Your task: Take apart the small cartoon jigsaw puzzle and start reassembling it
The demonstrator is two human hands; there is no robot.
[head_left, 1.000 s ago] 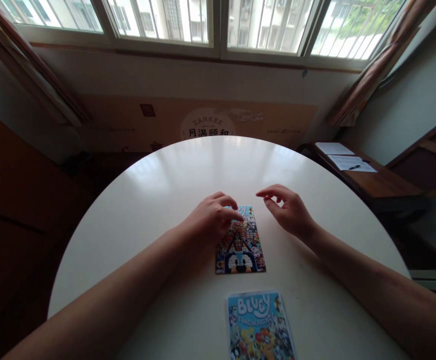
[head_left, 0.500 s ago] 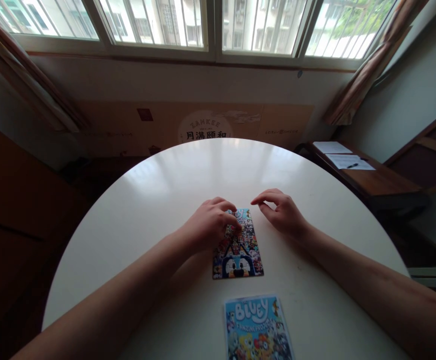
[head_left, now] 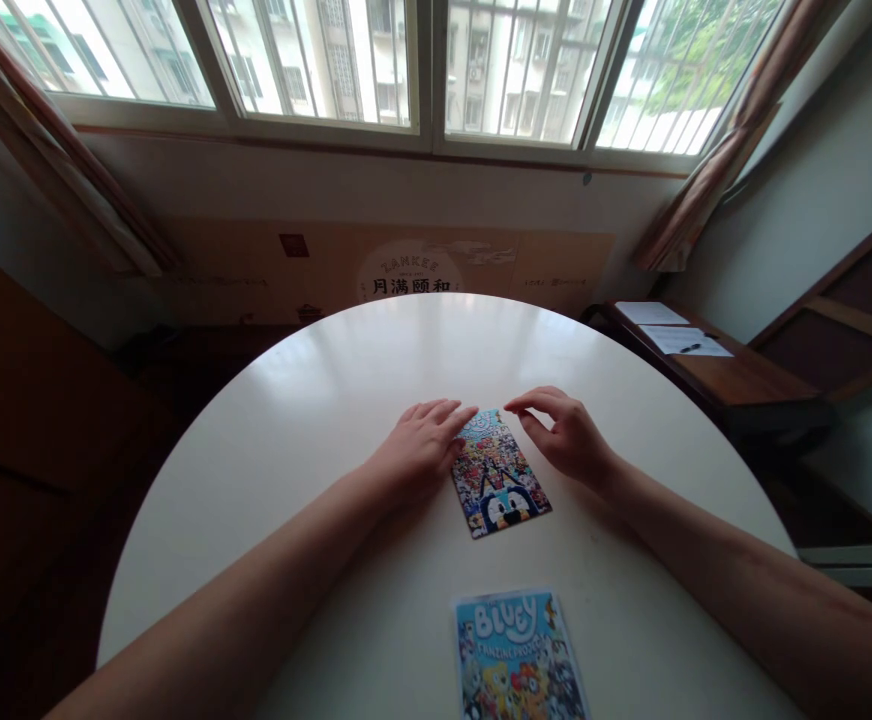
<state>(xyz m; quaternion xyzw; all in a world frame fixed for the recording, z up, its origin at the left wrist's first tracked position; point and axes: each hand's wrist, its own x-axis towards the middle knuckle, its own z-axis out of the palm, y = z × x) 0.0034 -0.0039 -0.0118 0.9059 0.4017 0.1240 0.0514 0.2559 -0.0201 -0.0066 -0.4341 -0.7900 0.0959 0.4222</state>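
Observation:
A small rectangular picture board (head_left: 497, 470) lies slightly turned on the white table, with a blue cartoon dog's face near its lower edge and many small colourful figures above. My left hand (head_left: 430, 432) rests along its upper left side, fingers stretched out, fingertips touching or just over the edge. Close to its top right corner, my right hand (head_left: 567, 432) lies on the table with the index finger and thumb curved and slightly apart, nothing visible between them. Nearer to me, a printed Bluey picture card (head_left: 518, 660) lies flat, its bottom cut off by the frame.
The round white table (head_left: 316, 400) has its far edge by the windowed wall. To the right stands a wooden bench (head_left: 766, 370) with paper sheets (head_left: 680, 340) and a dark pen (head_left: 691, 348). Curtains (head_left: 680, 230) hang beside the windows.
The picture board has turned counterclockwise and shifted right. My left hand's fingers have straightened and moved off the board's surface to its left side. My right hand has hardly moved.

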